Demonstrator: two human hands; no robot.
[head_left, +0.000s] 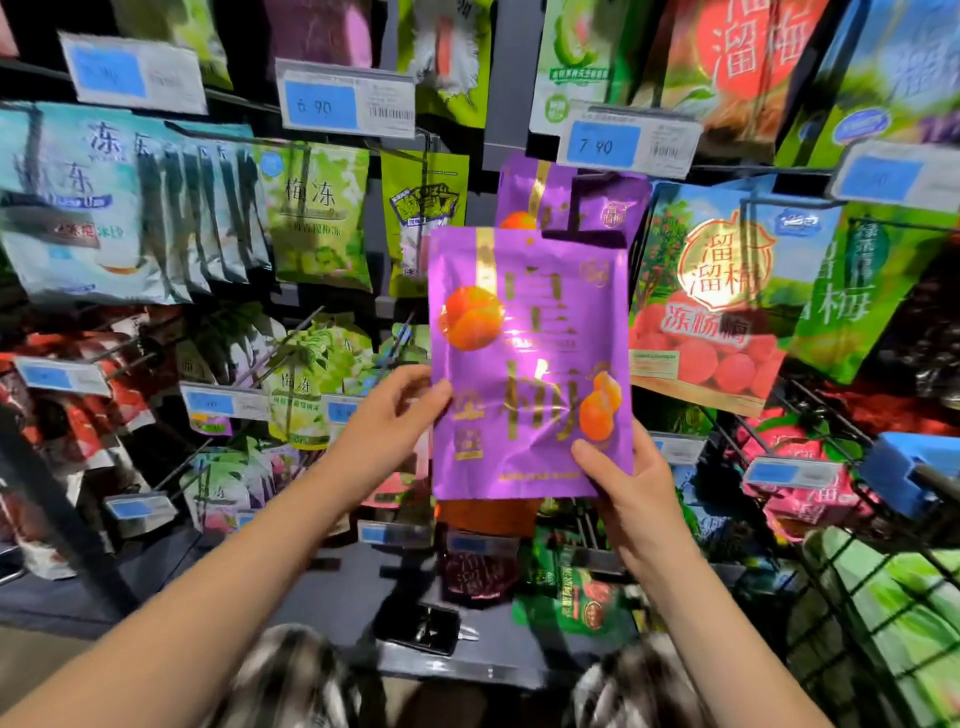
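Observation:
A shiny purple snack bag (530, 358) with gold characters and orange fruit pictures is held upright in front of a shop's hanging display. My left hand (387, 421) pinches its left edge, thumb on the front. My right hand (628, 483) grips its lower right corner, thumb over the front and fingers behind. Behind it hangs a second purple bag (571, 200) of the same kind on a peg.
Pegs all around carry snack bags: pale blue ones (104, 202) at left, green ones (317, 218), a red-and-green one (711, 296) at right. Blue price tags (602, 145) jut forward. A black wire shopping cart (852, 597) with a blue handle piece stands at right.

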